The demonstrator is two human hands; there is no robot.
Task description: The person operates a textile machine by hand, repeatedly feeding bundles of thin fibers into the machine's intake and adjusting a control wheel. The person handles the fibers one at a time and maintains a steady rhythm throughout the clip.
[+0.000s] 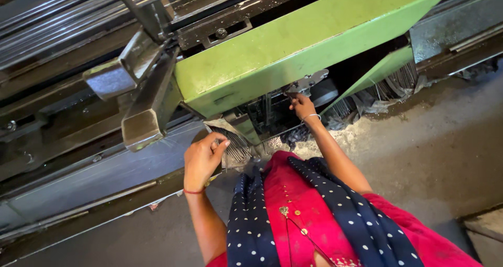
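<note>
Under the green painted metal machine housing, we are closing our right hand on a small grey metal knob while our left hand is pinching a bundle of thin grey wires. Adjusting seems underway; steady pressure looks needed.

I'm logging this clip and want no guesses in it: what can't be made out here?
All in the head view:
- Right hand: its fingertips reach into the dark gap under the green machine cover, so what they grip is hidden.
- Left hand: the fingers curl over a bundle of thin metal rods, hiding the grip.
- Long rods: cut off by the top left edge.
</note>
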